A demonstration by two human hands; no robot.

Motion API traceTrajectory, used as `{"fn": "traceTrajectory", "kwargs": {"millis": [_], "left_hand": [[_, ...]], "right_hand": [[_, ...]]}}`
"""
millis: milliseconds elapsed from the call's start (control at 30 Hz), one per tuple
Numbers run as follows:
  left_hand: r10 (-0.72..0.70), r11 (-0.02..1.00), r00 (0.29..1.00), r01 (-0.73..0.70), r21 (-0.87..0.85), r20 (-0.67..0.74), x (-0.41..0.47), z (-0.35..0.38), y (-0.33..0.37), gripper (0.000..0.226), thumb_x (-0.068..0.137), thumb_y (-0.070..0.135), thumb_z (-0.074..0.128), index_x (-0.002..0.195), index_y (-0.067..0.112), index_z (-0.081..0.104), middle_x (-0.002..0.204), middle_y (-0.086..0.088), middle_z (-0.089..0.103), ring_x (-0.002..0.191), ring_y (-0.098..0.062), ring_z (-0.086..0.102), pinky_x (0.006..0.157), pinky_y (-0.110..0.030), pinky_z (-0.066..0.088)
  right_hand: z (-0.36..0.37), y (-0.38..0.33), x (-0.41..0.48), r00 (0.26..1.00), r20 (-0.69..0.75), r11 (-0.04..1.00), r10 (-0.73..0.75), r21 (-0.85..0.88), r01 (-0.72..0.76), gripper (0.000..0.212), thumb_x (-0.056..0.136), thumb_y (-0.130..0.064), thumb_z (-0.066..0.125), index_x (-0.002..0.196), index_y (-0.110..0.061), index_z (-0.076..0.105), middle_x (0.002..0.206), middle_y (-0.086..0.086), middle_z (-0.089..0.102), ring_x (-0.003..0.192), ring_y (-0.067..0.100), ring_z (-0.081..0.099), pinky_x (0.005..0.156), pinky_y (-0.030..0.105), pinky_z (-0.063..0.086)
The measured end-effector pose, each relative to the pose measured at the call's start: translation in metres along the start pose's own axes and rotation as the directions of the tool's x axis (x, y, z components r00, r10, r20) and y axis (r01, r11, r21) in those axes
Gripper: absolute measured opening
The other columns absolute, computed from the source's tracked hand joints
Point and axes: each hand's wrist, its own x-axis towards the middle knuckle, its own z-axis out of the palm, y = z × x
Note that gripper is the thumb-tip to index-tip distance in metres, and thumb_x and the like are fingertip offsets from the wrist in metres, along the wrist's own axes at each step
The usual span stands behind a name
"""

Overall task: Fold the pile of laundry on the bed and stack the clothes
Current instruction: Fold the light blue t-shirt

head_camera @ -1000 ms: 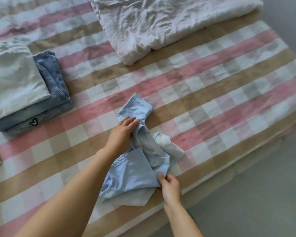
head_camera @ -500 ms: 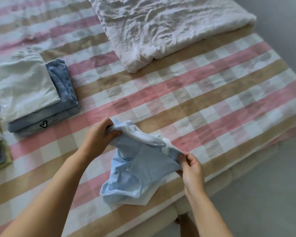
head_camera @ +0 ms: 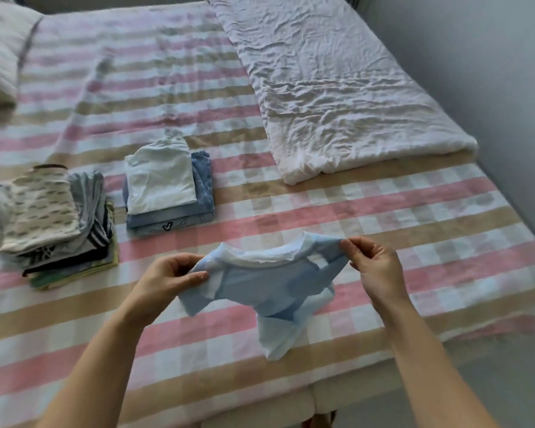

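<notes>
Stretched out between two sets of fingers: one small pale-blue shirt (head_camera: 269, 282), thin and soft, with a white ribbed band round the neck and short sleeves, the lower half hanging crumpled below the fingers over the bed (head_camera: 414, 217); touching the cover or not, hard to tell. Pinched at one shoulder by the thumb and curled fingers (head_camera: 195, 277) of the left hand (head_camera: 170, 276), and at the other shoulder by those of the right hand (head_camera: 374, 264). Beneath both hands, a woven checked cover in pink, tan and white bands. Beyond the left fingers and well apart from them, two folded piles: the denim stack (head_camera: 164, 186), a white top lying on blue denim with a small dark stitched mark; and, further left of those fingers, the striped stack (head_camera: 44, 217), taller, many thin layers of striped and patterned cloth, number of layers unclear. Beyond the right fingers, one crinkled white quilt (head_camera: 337, 88), folded into a long slab. Far beyond the left fingers, one pale pillow (head_camera: 0, 50), cut off at the corner
</notes>
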Motion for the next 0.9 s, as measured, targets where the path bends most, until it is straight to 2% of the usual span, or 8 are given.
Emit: {"fn": "traceTrajectory", "kwargs": {"millis": [100, 200, 300, 433, 567, 667, 767, 900], "left_hand": [[0.018, 0.999, 1.000, -0.019, -0.033, -0.014, -0.023, -0.001, 0.019, 0.024, 0.072, 0.009, 0.075, 0.094, 0.003, 0.069, 0.086, -0.006, 0.072, 0.075, -0.011, 0.064, 0.064, -0.021, 0.051], [0.033, 0.994, 0.995, -0.043, -0.102, -0.095, -0.040, -0.002, 0.041, 0.010, 0.075, 0.012, 0.068, 0.082, 0.006, 0.070, 0.074, -0.005, 0.069, 0.065, -0.012, 0.061, 0.057, -0.019, 0.049], [0.048, 0.982, 0.979, -0.082, -0.168, -0.199, -0.051, -0.002, 0.060, 0.009, 0.074, 0.017, 0.064, 0.071, 0.008, 0.066, 0.064, -0.003, 0.063, 0.058, -0.011, 0.055, 0.052, -0.018, 0.046], [0.158, 0.970, 0.924, -0.211, -0.119, -0.347, -0.061, 0.003, 0.071, 0.012, 0.079, 0.009, 0.065, 0.068, 0.009, 0.059, 0.060, 0.004, 0.059, 0.057, -0.008, 0.050, 0.055, -0.016, 0.042], [0.216, 0.931, 0.848, -0.327, -0.159, -0.484, -0.072, 0.006, 0.078, 0.016, 0.080, 0.001, 0.062, 0.068, 0.011, 0.058, 0.062, 0.008, 0.061, 0.059, -0.004, 0.052, 0.060, -0.014, 0.043], [0.332, 0.935, 0.759, -0.344, 0.088, -0.560, -0.084, 0.009, 0.082, 0.021, 0.088, -0.001, 0.056, 0.071, 0.010, 0.054, 0.061, 0.005, 0.054, 0.058, -0.004, 0.045, 0.059, -0.020, 0.038], [0.589, 0.806, 0.591, -0.381, 0.453, -0.551, -0.099, 0.016, 0.097, 0.020, 0.089, 0.000, 0.054, 0.075, 0.013, 0.047, 0.062, 0.007, 0.048, 0.057, 0.003, 0.044, 0.054, -0.010, 0.034], [0.719, 0.695, 0.420, -0.420, 0.584, -0.554, -0.113, 0.021, 0.137, 0.016, 0.086, 0.008, 0.054, 0.079, 0.017, 0.044, 0.060, 0.012, 0.044, 0.056, 0.010, 0.046, 0.052, -0.004, 0.033]], "right_hand": [[-0.004, -0.024, -0.012, 0.999, 0.011, 0.999, -0.032, 0.031, 0.031, 0.014, 0.085, -0.021, 0.062, 0.077, -0.029, 0.070, 0.075, -0.015, 0.071, 0.074, 0.000, 0.064, 0.064, 0.012, 0.050], [-0.005, -0.050, -0.020, 0.997, 0.025, 0.998, -0.066, 0.020, 0.066, 0.011, 0.085, -0.020, 0.062, 0.080, -0.024, 0.070, 0.078, -0.011, 0.070, 0.074, 0.003, 0.062, 0.069, 0.018, 0.050], [-0.002, -0.069, -0.020, 0.995, 0.039, 0.996, -0.091, 0.021, 0.090, 0.015, 0.086, -0.017, 0.062, 0.075, -0.024, 0.070, 0.069, -0.015, 0.069, 0.066, -0.002, 0.061, 0.063, 0.011, 0.050], [0.004, -0.079, -0.019, 0.991, 0.050, 0.992, -0.122, -0.014, 0.123, 0.011, 0.087, -0.008, 0.061, 0.083, -0.009, 0.071, 0.070, -0.008, 0.066, 0.066, 0.005, 0.058, 0.058, 0.006, 0.046], [0.008, -0.087, -0.026, 0.980, -0.034, 0.981, -0.195, -0.016, 0.195, 0.012, 0.088, -0.007, 0.059, 0.084, -0.013, 0.068, 0.076, -0.006, 0.066, 0.071, 0.005, 0.059, 0.062, 0.004, 0.045], [0.008, -0.095, -0.038, 0.943, -0.080, 0.944, -0.323, -0.094, 0.316, 0.013, 0.089, -0.003, 0.057, 0.090, -0.009, 0.068, 0.085, 0.004, 0.066, 0.073, 0.000, 0.058, 0.068, 0.004, 0.043], [0.006, -0.109, -0.051, 0.892, -0.106, 0.897, -0.439, -0.103, 0.429, 0.016, 0.090, -0.004, 0.055, 0.085, -0.016, 0.064, 0.078, -0.017, 0.065, 0.073, -0.004, 0.058, 0.067, 0.007, 0.042], [0.001, -0.147, -0.059, 0.843, -0.141, 0.853, -0.520, -0.039, 0.520, 0.027, 0.091, -0.004, 0.054, 0.080, -0.027, 0.062, 0.074, -0.028, 0.064, 0.071, -0.008, 0.058, 0.066, 0.006, 0.043]]}}
